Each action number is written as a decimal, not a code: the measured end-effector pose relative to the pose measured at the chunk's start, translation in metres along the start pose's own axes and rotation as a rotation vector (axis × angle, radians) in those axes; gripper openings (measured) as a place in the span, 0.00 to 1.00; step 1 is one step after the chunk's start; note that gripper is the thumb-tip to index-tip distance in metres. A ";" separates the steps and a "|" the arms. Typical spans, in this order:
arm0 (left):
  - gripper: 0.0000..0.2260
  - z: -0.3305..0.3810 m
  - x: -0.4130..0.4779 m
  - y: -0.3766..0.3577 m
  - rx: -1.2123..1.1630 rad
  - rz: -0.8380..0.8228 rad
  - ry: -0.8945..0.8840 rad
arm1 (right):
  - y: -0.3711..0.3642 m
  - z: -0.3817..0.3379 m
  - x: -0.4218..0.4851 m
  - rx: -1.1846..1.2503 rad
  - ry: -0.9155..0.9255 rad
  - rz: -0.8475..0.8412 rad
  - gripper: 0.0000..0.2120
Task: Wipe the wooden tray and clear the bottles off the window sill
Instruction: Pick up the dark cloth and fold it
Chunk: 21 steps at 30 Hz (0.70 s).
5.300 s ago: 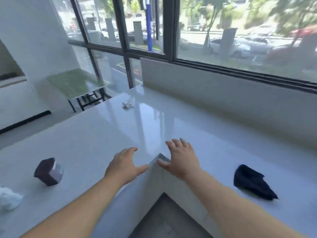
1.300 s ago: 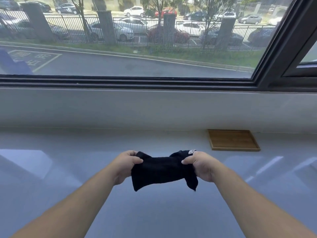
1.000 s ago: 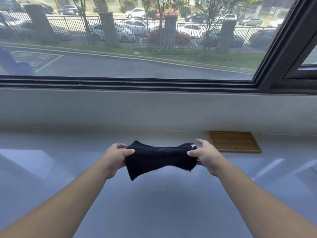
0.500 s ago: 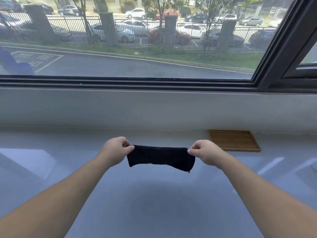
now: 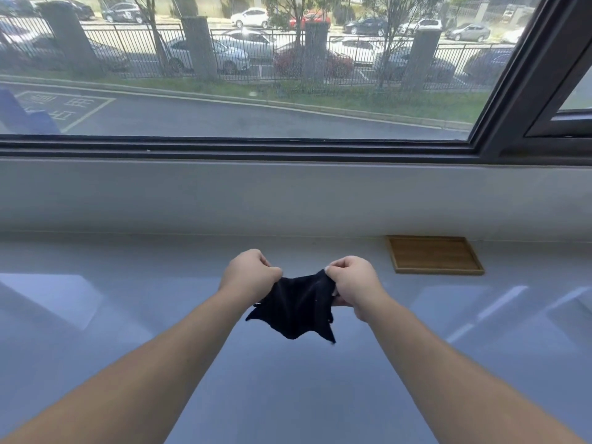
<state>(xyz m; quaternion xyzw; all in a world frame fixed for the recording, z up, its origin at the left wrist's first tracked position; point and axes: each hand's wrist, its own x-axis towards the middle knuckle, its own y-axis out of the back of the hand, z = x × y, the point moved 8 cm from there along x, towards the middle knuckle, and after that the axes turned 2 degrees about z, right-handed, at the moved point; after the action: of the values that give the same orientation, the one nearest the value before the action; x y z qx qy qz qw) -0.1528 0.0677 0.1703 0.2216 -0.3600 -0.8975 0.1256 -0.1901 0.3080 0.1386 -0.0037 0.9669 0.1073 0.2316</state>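
Note:
A black cloth hangs slack between my two hands above the glossy white sill. My left hand pinches its left top corner, and my right hand pinches the right top corner. The hands are close together, so the cloth sags in a bunch with its lower corners pointing down. A flat, shallow wooden tray lies on the sill against the back wall, up and to the right of my right hand. It holds nothing. No bottles are in view.
A low white wall rises behind the sill under a dark-framed window. Outside are a road, a fence and parked cars. The sill's shiny surface reflects light patches at left and right.
Half a second ago the cloth was pulled taut in a flat strip between my hands. Now my hands have come closer together and the cloth droops in a bunch.

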 end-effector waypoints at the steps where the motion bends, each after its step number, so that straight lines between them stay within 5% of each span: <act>1: 0.10 0.004 -0.002 -0.007 -0.056 -0.027 0.012 | -0.009 -0.002 -0.003 0.013 0.005 -0.027 0.03; 7: 0.08 0.017 -0.013 -0.045 -0.478 -0.221 0.098 | -0.046 -0.011 -0.019 0.154 0.045 -0.248 0.05; 11: 0.12 0.024 -0.019 -0.048 -0.654 -0.407 0.067 | -0.042 -0.011 -0.021 0.236 0.064 -0.328 0.18; 13: 0.11 0.020 -0.020 -0.048 -0.677 -0.463 0.039 | -0.036 -0.010 -0.018 0.182 0.097 -0.293 0.22; 18: 0.20 -0.023 -0.005 -0.036 -0.556 -0.271 0.065 | -0.035 -0.010 -0.015 0.297 0.004 -0.353 0.24; 21: 0.34 -0.041 -0.006 -0.052 -0.552 -0.404 0.134 | -0.038 -0.012 -0.012 0.426 -0.073 -0.483 0.23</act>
<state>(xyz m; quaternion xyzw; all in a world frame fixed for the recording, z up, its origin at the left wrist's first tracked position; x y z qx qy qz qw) -0.1315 0.0828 0.1093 0.3046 -0.0437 -0.9512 0.0237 -0.1822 0.2681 0.1471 -0.1806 0.9298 -0.1555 0.2804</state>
